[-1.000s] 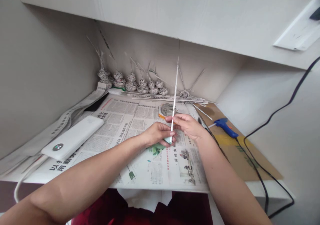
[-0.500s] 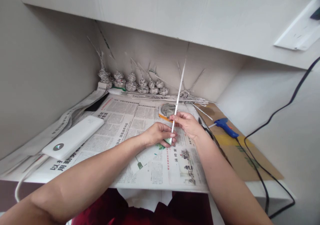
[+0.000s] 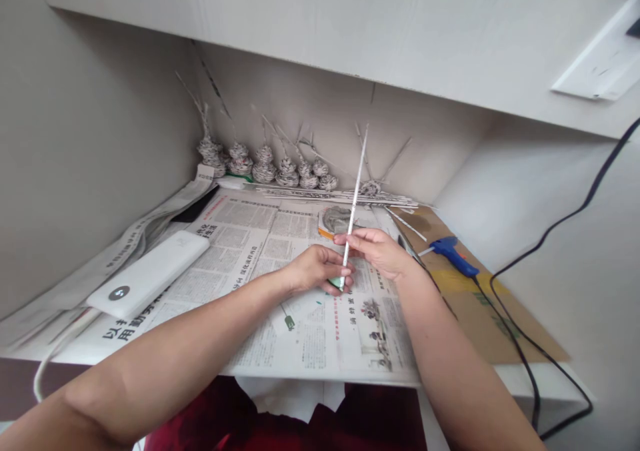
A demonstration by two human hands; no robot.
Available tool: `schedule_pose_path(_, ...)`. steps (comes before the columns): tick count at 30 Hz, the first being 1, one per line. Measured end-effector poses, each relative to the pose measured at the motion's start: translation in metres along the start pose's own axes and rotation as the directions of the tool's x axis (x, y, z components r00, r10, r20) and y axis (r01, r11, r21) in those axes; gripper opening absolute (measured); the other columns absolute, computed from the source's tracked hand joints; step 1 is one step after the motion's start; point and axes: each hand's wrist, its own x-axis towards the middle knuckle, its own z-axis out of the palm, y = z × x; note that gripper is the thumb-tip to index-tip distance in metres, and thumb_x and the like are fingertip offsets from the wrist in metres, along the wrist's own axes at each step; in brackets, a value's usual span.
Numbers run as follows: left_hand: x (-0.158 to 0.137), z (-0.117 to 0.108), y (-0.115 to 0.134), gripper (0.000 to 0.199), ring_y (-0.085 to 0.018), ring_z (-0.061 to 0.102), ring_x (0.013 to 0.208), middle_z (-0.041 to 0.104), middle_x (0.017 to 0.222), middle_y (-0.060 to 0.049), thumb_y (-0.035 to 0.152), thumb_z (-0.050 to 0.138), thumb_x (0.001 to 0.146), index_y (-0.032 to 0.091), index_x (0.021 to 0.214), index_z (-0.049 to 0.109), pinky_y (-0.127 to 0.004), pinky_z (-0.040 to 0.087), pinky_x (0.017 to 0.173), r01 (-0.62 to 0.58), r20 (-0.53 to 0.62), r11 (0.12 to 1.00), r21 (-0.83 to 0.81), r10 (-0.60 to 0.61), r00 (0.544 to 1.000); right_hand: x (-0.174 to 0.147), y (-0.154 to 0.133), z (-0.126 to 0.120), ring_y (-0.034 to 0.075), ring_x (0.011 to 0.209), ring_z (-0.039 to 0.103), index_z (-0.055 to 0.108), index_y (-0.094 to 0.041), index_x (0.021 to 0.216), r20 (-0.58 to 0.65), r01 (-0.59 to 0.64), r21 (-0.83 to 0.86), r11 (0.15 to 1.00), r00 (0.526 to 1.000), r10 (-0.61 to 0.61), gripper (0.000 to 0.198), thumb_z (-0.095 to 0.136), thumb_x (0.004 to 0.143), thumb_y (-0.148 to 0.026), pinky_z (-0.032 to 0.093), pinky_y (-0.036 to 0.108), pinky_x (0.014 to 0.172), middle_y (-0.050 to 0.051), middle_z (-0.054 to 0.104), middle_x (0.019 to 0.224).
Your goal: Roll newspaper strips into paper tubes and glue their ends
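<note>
In the head view a thin white rolled paper stick (image 3: 357, 194) stands nearly upright, leaning slightly right, above a newspaper-covered tabletop (image 3: 240, 247). My left hand (image 3: 316, 269) is closed around its lower end, where a green-printed bit of paper (image 3: 337, 281) shows between the fingers. Higher up, my right hand (image 3: 383, 252) pinches the same stick between thumb and fingertips. A paper sheet with a green leaf print (image 3: 287, 319) lies under my left wrist. Just behind the hands sits a grey lump in an orange-edged tray (image 3: 335, 219).
Several gourd-shaped woven paper pieces (image 3: 264, 165) line the back wall, with a bundle of paper sticks (image 3: 340, 197) before them. To the right, a blue glue gun (image 3: 455, 254) rests on cardboard (image 3: 505, 331). A white power bank (image 3: 150, 274) lies left. A shelf panel (image 3: 320, 24) overhangs.
The paper stick's tip has dropped slightly and shifted left. My right fingers have changed their pinch on it. The green-printed paper beneath my left hand shows less and lies differently.
</note>
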Motion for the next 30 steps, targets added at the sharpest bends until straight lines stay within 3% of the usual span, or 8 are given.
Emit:
schedule_pose_path(4, -0.0012, 0.0004, 0.0003, 0.039, -0.019, 0.067, 0.071, 0.067, 0.081, -0.011, 0.038, 0.075, 0.068, 0.008, 0.09, 0.066, -0.03, 0.054, 0.06, 0.013, 0.013, 1.0, 0.016, -0.013, 1.0, 0.0009, 0.0015, 0.0004, 0.017, 0.079, 0.059, 0.07, -0.017, 0.076, -0.115, 0.034, 0.026, 0.999, 0.993, -0.031, 0.027, 0.076, 0.066, -0.041, 0.047, 0.032, 0.074, 0.004, 0.067, 0.082)
schedule_pose_path(9, -0.0006, -0.0005, -0.0013, 0.039, -0.02, 0.067, 0.071, 0.068, 0.082, -0.011, 0.038, 0.076, 0.067, 0.009, 0.09, 0.066, -0.03, 0.055, 0.058, 0.017, 0.017, 1.0, 0.008, -0.017, 1.0, 0.0006, 0.0012, 0.0003, 0.018, 0.081, 0.06, 0.072, -0.018, 0.084, -0.009, 0.017, 0.014, 1.0, 1.0, -0.017, 0.028, 0.072, 0.071, -0.043, 0.047, 0.034, 0.076, 0.006, 0.068, 0.092)
schedule_pose_path(13, 0.0003, -0.0012, -0.0032, 0.041, -0.021, 0.067, 0.073, 0.069, 0.083, -0.012, 0.037, 0.077, 0.066, 0.009, 0.094, 0.067, -0.033, 0.056, 0.062, 0.014, 0.002, 1.0, 0.023, -0.014, 1.0, 0.0011, -0.0001, 0.0014, 0.018, 0.083, 0.06, 0.07, -0.018, 0.074, -0.155, 0.046, 0.04, 0.998, 0.987, -0.04, 0.025, 0.077, 0.064, -0.041, 0.047, 0.032, 0.074, 0.005, 0.068, 0.084)
schedule_pose_path(18, 0.0, -0.0023, -0.0036, 0.039, -0.021, 0.067, 0.075, 0.069, 0.083, -0.011, 0.037, 0.076, 0.067, 0.009, 0.094, 0.068, -0.033, 0.056, 0.063, 0.002, 0.002, 0.999, 0.036, -0.002, 1.0, 0.0, -0.0013, 0.0008, 0.018, 0.083, 0.06, 0.072, -0.018, 0.082, -0.028, 0.014, -0.01, 1.0, 1.0, -0.014, 0.026, 0.073, 0.069, -0.041, 0.047, 0.033, 0.076, 0.006, 0.068, 0.091)
schedule_pose_path(22, 0.0006, -0.0032, -0.0034, 0.04, -0.02, 0.067, 0.077, 0.069, 0.085, -0.011, 0.036, 0.076, 0.068, 0.009, 0.095, 0.067, -0.031, 0.056, 0.063, 0.011, 0.021, 0.998, 0.061, -0.012, 1.0, 0.0009, 0.0006, -0.0002, 0.016, 0.079, 0.059, 0.07, -0.019, 0.073, -0.136, 0.045, 0.01, 0.999, 0.99, -0.043, 0.021, 0.077, 0.066, -0.037, 0.046, 0.031, 0.075, 0.002, 0.067, 0.079)
schedule_pose_path(27, 0.0015, -0.0031, -0.0039, 0.039, -0.02, 0.067, 0.076, 0.068, 0.082, -0.01, 0.037, 0.076, 0.067, 0.009, 0.093, 0.066, -0.031, 0.056, 0.062, 0.018, 0.01, 0.999, 0.035, -0.019, 1.0, -0.0003, 0.001, -0.0003, 0.017, 0.083, 0.06, 0.072, -0.018, 0.086, -0.02, 0.016, -0.036, 0.999, 1.0, -0.017, 0.028, 0.071, 0.072, -0.042, 0.046, 0.032, 0.077, 0.006, 0.068, 0.094)
schedule_pose_path(30, 0.0016, -0.0033, -0.0032, 0.04, -0.02, 0.067, 0.076, 0.068, 0.082, -0.01, 0.036, 0.077, 0.066, 0.01, 0.095, 0.066, -0.031, 0.056, 0.062, 0.019, 0.013, 0.999, 0.034, -0.019, 1.0, 0.0013, 0.0018, 0.0005, 0.017, 0.078, 0.059, 0.07, -0.017, 0.075, -0.12, 0.033, -0.029, 0.999, 0.992, -0.036, 0.025, 0.076, 0.066, -0.04, 0.046, 0.031, 0.073, 0.004, 0.067, 0.079)
